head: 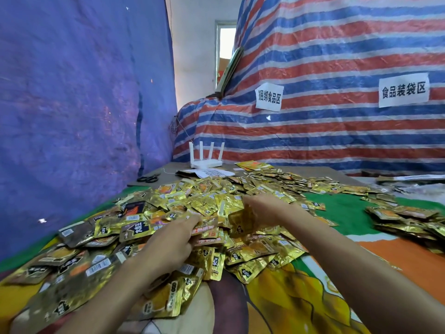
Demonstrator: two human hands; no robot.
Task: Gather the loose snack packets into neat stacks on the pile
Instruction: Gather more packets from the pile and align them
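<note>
**Pile (216, 201) of snack packets, both hands in it**

Gold foil packets lie in a loose heap across the middle of the worktop (337, 208), which is covered by a printed cloth in green, orange and yellow. The packets face every way and overlap. The heap runs from the near left edge to the far side and thins out toward the back right.

Left hand (172, 242): palm down on the near centre of the pile, fingers curled. Its grip is closed round a small bunch (207, 233) of packets, the top one showing a reddish strip. The thumb is hidden underneath. The bunch rests on the pile.

Right hand (261, 208): further back and to the right of the left hand, fingers pointing down into the pile. It is blurred. The fingertips meet a gold packet, but I cannot tell whether the grip is closed on it or only touching.

Second heap (404, 220) of the same packets lies at the right edge, well apart from the main pile, with bare green cloth between them. A few flat orange packets (252, 165) lie at the back.

Other items:
- A white router (207, 162) with four upright antennas stands at the far end.
- A paper sheet (212, 173) with a printed code lies just in front of the router.
- Black scissors (148, 178) lie to the left of the sheet.
- A blue tarp (72, 92) hangs on the left.
- A red, white and blue striped tarp (337, 56) hangs behind and to the right.
- The striped tarp carries a left sign (269, 97) and a right sign (403, 92), both white paper.
</note>
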